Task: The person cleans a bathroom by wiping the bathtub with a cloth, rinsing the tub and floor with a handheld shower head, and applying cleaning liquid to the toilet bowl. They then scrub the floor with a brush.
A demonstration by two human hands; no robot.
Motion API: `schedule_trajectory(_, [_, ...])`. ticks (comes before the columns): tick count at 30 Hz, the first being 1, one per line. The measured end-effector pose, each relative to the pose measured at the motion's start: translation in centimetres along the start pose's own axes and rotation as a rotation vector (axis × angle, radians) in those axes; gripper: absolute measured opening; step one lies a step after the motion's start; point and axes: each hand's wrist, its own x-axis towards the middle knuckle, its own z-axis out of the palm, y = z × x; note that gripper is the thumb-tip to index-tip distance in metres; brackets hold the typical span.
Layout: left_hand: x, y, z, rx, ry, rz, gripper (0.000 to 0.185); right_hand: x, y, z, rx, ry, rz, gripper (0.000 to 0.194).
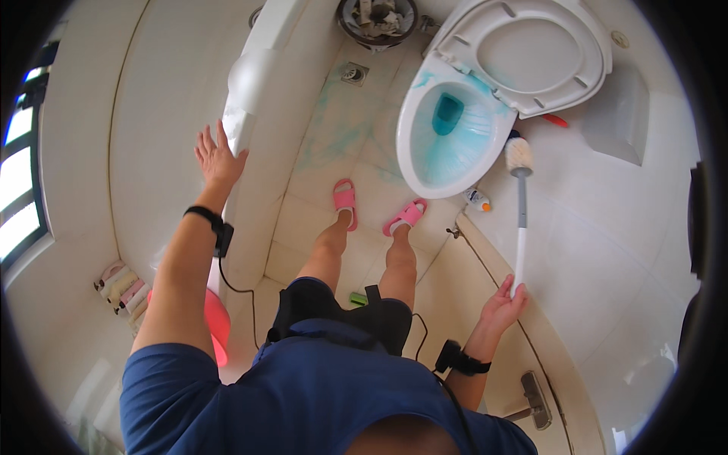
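My right hand (505, 304) grips the white lower handle of a toilet brush (522, 199). Its pale bristle head is up beside the right outer side of the toilet bowl (409, 136). Blue-green liquid streaks the inside of the bowl and pools at its drain. The toilet seat and lid (532, 54) are raised. My left hand (219, 159) is at the white bathtub rim (242, 133), fingers spread, holding nothing; whether it rests on the rim, I cannot tell.
A waste bin (377, 23) with crumpled paper stands at the top, near a floor drain (355, 74). Blue-green smears mark the floor tiles (335, 122). A white bottle with an orange cap (476, 199) is by the toilet base. Several bottles (122, 287) line the left side.
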Motion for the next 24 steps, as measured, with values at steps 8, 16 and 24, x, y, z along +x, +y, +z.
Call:
schedule_trajectory(8, [4.0, -1.8, 3.7, -0.203, -0.370, 0.014, 0.097, -7.1, 15.8, 8.4, 0.034, -0.328, 0.572, 0.015])
schedule_trajectory(16, [3.5, -1.9, 7.3, -0.302, -0.063, 0.063, 0.088, -5.7, 42.1, 17.1, -0.239, -0.395, 0.772, 0.023])
schedule_trajectory(24, [3.6, -1.4, 7.8, -0.344, -0.047, 0.081, 0.092, -6.4, 51.6, 20.3, -1.557, -1.056, 0.428, 0.060])
